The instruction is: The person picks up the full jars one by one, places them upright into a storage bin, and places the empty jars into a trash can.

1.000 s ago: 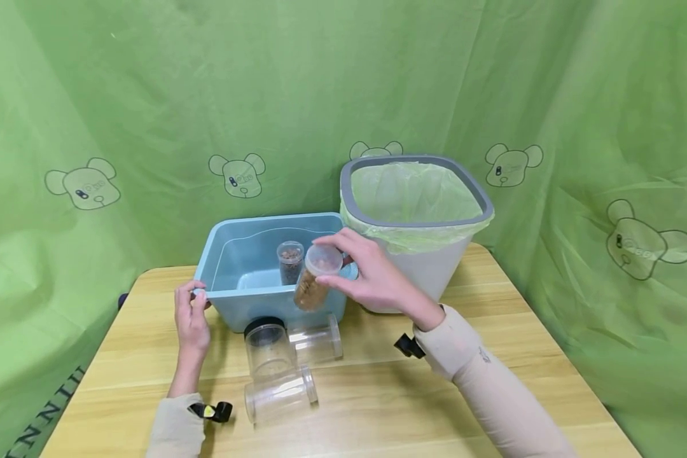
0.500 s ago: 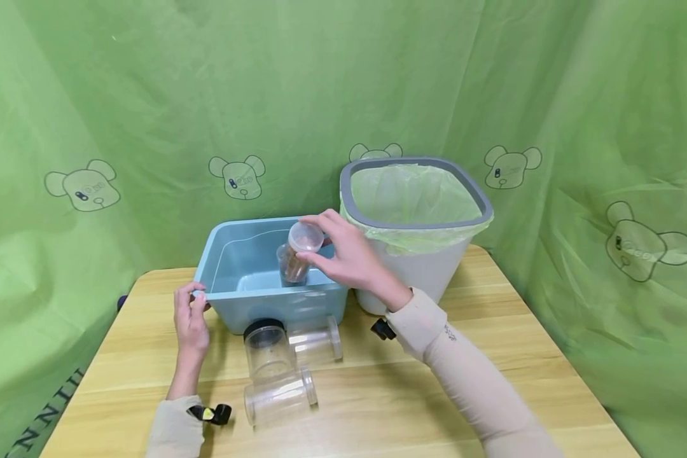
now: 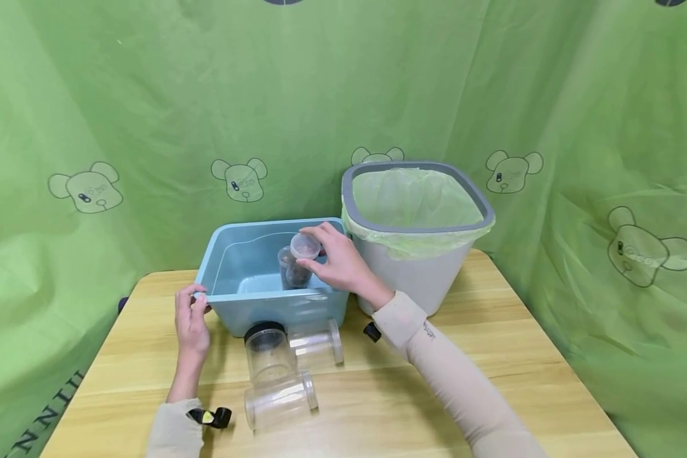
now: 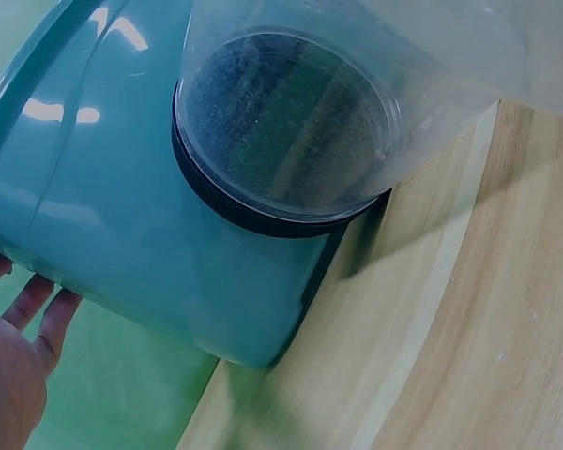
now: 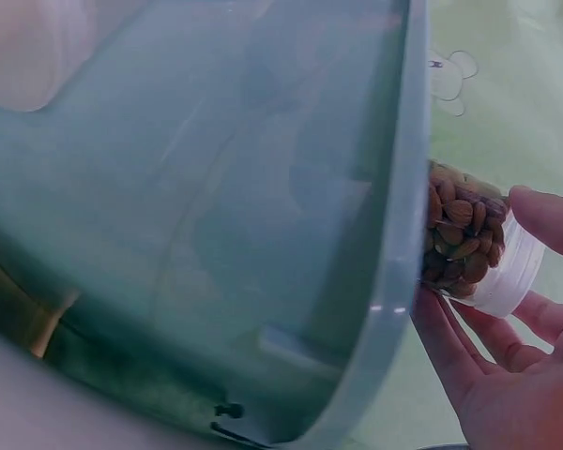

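In the head view my right hand (image 3: 343, 264) holds a clear jar (image 3: 305, 247) of nuts by its pale lid, over the inside of a light blue tub (image 3: 275, 312). The right wrist view shows almonds (image 5: 464, 230) inside this jar, with the tub's wall covering its lower end. A second filled jar (image 3: 284, 267) stands in the tub, partly behind the held one. My left hand (image 3: 191, 321) grips the tub's rim at the near left corner; in the left wrist view its fingers (image 4: 56, 323) bend at the tub's edge.
Before the tub, a clear jar with a black lid (image 3: 270, 359) and two clear jars lying on their sides, one nearer (image 3: 280, 401) and one behind (image 3: 313, 345), are on the wooden table (image 3: 423, 394). A lined waste bin (image 3: 412, 273) stands right of the tub.
My right hand has carried the almond jar back and left from before the tub's front rim, then lowered it inside, beside the other filled jar. My left hand stays at the corner.
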A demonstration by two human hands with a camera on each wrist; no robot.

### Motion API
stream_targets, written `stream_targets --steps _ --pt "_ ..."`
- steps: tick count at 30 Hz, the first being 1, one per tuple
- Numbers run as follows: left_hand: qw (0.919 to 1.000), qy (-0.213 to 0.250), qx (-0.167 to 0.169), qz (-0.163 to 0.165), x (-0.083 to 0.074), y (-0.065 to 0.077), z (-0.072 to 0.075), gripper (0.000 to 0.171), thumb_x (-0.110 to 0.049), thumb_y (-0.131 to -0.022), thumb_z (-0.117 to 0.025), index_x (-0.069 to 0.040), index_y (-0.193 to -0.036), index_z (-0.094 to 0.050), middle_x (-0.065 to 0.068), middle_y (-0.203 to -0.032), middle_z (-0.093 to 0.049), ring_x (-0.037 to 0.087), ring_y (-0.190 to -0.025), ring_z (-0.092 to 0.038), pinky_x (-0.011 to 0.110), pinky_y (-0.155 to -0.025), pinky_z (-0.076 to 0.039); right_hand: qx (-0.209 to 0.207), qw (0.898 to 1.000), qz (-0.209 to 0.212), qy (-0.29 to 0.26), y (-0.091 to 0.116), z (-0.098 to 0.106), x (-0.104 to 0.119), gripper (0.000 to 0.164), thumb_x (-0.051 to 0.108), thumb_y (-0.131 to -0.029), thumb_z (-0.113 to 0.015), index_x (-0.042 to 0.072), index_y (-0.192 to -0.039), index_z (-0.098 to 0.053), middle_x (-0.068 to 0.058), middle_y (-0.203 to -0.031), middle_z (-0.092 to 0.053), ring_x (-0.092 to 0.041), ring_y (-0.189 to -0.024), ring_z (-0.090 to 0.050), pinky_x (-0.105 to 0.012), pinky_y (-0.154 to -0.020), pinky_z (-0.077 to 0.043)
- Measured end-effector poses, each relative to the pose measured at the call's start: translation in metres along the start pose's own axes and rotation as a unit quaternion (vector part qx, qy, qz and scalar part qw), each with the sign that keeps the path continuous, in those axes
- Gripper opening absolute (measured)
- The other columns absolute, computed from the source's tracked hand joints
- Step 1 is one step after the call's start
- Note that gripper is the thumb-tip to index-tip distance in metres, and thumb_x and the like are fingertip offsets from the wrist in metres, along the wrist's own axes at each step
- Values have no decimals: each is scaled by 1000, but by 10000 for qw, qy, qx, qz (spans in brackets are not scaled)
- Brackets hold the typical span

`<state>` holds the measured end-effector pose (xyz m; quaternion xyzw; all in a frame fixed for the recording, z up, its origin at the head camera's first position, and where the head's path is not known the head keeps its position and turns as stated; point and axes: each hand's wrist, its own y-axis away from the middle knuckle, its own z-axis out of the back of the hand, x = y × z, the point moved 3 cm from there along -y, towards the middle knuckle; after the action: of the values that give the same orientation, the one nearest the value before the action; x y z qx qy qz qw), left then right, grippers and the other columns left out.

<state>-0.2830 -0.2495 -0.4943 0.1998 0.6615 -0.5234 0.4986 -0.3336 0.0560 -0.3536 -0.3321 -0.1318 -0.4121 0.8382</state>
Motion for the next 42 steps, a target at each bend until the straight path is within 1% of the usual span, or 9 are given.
stream_targets --steps 8,18,26,30,34,37,42 --pt "10000 50 -33 -9 -2 -1 0 27 -9 -106 -43 8 -121 -56 -11 -112 -46 9 -99 -51 12 -81 -51 162 9996 -188 101 -2 -9 -15 54 31 -94 -77 10 -141 -60 -9 -126 -62 -23 -105 -63 -39 -93 -56" --pt "9999 59 72 52 -2 0 -2 26 -11 -106 -44 7 -120 -55 -9 -114 -47 11 -102 -51 20 -84 -55 508 9969 -536 281 -4 -19 -31 53 28 -94 -77 8 -140 -61 -12 -127 -63 -26 -108 -64 -40 -95 -56" --pt "10000 -33 9 80 -2 -1 1 27 -11 -106 -44 7 -121 -56 -11 -112 -46 11 -100 -51 16 -82 -53 872 9932 -630 448 -10 -28 -38 56 26 -89 -81 5 -137 -62 -13 -131 -66 -28 -118 -62 -41 -104 -52" --pt "9999 -7 36 99 -1 -1 1 25 -10 -106 -44 6 -121 -56 -12 -110 -46 12 -100 -50 17 -82 -54 1030 9911 -642 552 -13 -31 -39 54 24 -87 -82 4 -134 -64 -13 -128 -68 -29 -119 -62 -42 -107 -50" --pt "9999 63 35 155 -21 3 0 26 -7 -105 -44 11 -121 -54 -10 -109 -45 15 -100 -50 18 -83 -54 1186 9893 -571 633 -17 -35 -41 53 24 -85 -84 4 -131 -66 -12 -127 -70 -29 -120 -63 -42 -109 -49" --pt "9998 89 104 161 -38 6 0 27 -6 -104 -43 14 -120 -52 -8 -109 -46 16 -101 -51 18 -84 -54 1282 9876 -565 709 -19 -38 -42 53 25 -85 -84 5 -130 -67 -11 -127 -71 -29 -121 -64 -42 -109 -50" --pt "9998 138 159 32 -40 5 0 27 -5 -104 -44 15 -119 -52 -7 -112 -47 15 -101 -52 19 -84 -54 1408 9850 -623 773 -21 -42 -43 53 25 -84 -85 6 -130 -67 -11 -128 -71 -29 -121 -65 -41 -108 -50"
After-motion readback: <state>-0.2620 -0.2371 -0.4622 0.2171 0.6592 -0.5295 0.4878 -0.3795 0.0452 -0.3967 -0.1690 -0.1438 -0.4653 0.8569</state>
